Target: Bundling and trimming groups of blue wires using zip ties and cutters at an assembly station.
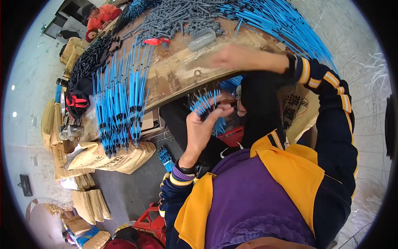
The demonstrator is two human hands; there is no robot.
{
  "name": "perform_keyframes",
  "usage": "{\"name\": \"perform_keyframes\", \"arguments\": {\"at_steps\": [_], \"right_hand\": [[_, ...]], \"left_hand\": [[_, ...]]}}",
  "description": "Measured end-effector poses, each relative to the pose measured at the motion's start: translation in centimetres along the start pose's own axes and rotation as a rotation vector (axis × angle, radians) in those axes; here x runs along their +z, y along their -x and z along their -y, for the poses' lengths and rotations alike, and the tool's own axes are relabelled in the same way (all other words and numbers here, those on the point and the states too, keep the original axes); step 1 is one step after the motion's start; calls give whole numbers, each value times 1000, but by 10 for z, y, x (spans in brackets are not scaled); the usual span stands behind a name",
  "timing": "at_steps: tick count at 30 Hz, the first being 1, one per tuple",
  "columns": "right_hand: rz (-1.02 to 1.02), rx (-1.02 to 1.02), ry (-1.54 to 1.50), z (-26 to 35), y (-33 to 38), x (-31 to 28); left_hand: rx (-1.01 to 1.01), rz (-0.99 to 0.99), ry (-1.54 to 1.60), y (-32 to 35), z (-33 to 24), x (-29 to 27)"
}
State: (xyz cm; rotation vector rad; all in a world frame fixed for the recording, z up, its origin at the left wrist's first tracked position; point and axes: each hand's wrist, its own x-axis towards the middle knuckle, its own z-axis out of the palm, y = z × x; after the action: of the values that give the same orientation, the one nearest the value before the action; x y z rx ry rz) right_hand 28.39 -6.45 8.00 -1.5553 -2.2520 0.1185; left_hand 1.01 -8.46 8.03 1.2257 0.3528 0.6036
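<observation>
My left hand (pixel 200 126) is closed around a bundle of thin blue tubes (pixel 206 103) just below the table's near edge. The tubes' ends fan out above the fingers, and more blue shows beneath the hand. My right hand (pixel 232 57) is over the tabletop, smeared by motion, so its fingers cannot be made out. Close to it are a clear plastic tray (pixel 201 39) and a small ring (pixel 197 73) on the wood. Grey plastic fittings (pixel 176 20) lie heaped behind the tray.
Blue tubes with black fittings (pixel 120 110) overhang the table's left side; loose blue tubes (pixel 277 25) cover its far right. Black parts (pixel 89 60) and a red item (pixel 156 41) lie on the wooden table (pixel 166 79). Sacks (pixel 120 159) and a red stool (pixel 151 222) stand left. A person (pixel 99 18) sits beyond.
</observation>
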Motion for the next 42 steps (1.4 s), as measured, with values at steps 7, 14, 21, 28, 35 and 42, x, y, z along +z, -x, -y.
{"name": "perform_keyframes", "arguments": {"at_steps": [7,14,21,28,35,42], "right_hand": [[-228,103,187,-114,-90,6],[34,149,93,-128,-108,11],[80,209,0,-133,-104,-2],[-338,176,-261,-24,-36,1],[-314,114,-289,58,51,25],[-237,167,-223,88,78,39]], "left_hand": [[-84,-24,-3,-98,7,-6],[-20,55,56,-108,51,-37],[5,68,87,-122,33,-38],[-233,-38,125,-85,31,-37],[-347,-60,105,-39,73,-32],[-371,-23,104,-23,81,-27]]}}
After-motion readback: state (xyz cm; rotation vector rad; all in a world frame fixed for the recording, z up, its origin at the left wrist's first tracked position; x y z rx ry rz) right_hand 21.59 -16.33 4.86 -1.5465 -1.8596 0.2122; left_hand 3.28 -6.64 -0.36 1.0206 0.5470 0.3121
